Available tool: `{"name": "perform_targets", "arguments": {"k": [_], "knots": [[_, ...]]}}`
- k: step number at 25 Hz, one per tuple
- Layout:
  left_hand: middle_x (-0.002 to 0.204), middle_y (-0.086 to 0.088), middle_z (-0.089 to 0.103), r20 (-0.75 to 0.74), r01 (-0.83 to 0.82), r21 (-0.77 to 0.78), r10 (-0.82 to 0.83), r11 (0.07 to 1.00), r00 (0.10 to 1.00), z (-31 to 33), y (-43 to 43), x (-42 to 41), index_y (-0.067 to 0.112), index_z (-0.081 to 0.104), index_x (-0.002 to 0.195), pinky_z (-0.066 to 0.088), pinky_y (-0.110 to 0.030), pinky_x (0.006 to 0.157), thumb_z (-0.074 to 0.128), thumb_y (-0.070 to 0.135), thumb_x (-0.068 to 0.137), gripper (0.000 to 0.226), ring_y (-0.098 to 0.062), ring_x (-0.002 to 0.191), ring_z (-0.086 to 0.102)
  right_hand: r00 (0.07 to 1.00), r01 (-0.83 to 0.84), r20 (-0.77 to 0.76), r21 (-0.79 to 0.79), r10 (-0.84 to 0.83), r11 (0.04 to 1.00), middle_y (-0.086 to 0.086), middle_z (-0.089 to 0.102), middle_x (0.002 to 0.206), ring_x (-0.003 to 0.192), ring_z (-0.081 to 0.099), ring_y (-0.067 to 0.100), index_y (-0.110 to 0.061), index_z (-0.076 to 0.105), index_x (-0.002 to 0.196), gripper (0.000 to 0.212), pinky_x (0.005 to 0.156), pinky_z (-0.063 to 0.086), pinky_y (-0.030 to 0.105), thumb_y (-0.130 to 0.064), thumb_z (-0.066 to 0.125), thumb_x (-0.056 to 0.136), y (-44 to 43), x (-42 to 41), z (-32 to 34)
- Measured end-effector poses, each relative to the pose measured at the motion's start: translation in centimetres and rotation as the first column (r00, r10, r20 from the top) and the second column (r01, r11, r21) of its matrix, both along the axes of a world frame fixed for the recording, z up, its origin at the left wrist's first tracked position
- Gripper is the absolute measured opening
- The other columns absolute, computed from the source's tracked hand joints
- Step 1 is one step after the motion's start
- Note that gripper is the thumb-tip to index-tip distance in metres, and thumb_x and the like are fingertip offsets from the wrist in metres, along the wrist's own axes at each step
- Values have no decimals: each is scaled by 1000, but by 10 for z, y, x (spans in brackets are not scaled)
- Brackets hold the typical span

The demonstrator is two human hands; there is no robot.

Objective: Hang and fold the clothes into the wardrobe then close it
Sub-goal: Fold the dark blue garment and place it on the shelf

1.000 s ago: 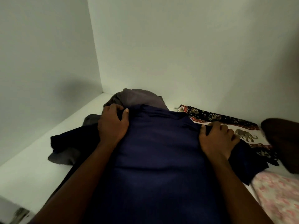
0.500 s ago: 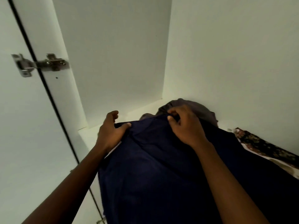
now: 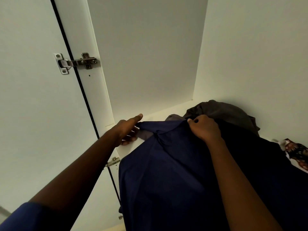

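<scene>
Right hand [image 3: 205, 129] pinches the navy garment [image 3: 166, 172] on the shelf [image 3: 128, 150] — left hand [image 3: 128, 129] flat, fingers [image 3: 138, 117] straight at its corner. A grey heap [image 3: 221, 112] crowds in behind — patterned cloth [image 3: 296, 152] lies right.

White wardrobe [image 3: 146, 55] interior, steel hinge [image 3: 77, 62]

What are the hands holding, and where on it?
The right hand pinches the navy garment at its top edge. The left hand lies with straight fingers at its left corner; whether it grips cannot be told.
</scene>
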State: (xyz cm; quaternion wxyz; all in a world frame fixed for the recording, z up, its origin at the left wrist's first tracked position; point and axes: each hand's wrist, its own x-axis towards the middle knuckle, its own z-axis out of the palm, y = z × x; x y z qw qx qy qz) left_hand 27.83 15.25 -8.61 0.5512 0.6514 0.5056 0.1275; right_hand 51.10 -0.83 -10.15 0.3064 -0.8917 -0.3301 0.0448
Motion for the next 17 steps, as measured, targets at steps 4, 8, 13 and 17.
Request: {"name": "perform_targets", "arguments": {"k": [4,8,13,17], "knots": [[101,-4,73,33,72,54,-74,996,997,5,-3,13,14,73,109,50,-30,68,70,38,95,27,-18,81,66,994,-45,-80,262,69,964,-2,73,89,85,69,20,-21,72,90,7,78,54,32,-26,74,86,1,7,3],[96,-6,68,372,-127,70,92,989,924,13,5,27,17,69,93,51,-33,74,58,8,91,15,-23,89,63,940,64,-321,492,112,868,9,73,94,71,63,16,-19,66,93,9,65,51,30,-16,73,87,-1,19,-4],[107,-3,75,102,59,-29,-56,998,993,19,11,38,16,74,110,50,-32,78,77,51,84,43,-21,101,68,949,-60,-268,363,166,930,-6,66,107,95,63,12,-21,66,114,28,85,53,28,-25,76,88,0,19,-9],[110,-11,76,456,-88,29,65,996,888,25,7,57,11,76,114,61,-30,80,78,8,88,26,-22,94,73,939,-135,-259,324,225,936,-4,73,90,88,71,16,-26,74,92,12,89,60,38,-18,79,84,0,17,-6]]}}
